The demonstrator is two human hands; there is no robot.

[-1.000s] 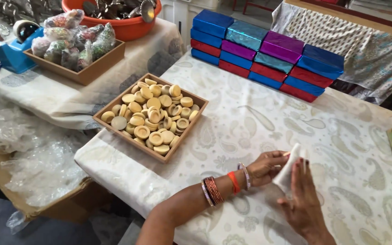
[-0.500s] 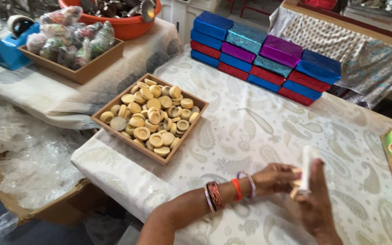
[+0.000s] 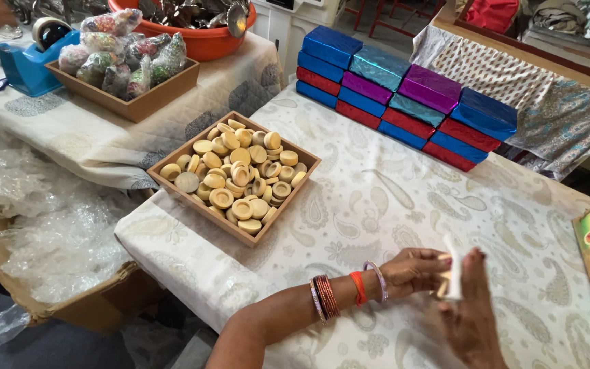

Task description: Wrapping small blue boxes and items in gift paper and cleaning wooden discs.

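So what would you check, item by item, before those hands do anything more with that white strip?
1. Strip held between both hands: ok.
2. Left hand grip at the strip's lower end: ok.
3. Right hand beside the strip: ok; how firm, cannot tell.
4. Small tan piece behind the strip, what it is: cannot tell.
5. Tray of round tan discs apart from the hands: ok.
6. Stacked foil boxes well away: ok.
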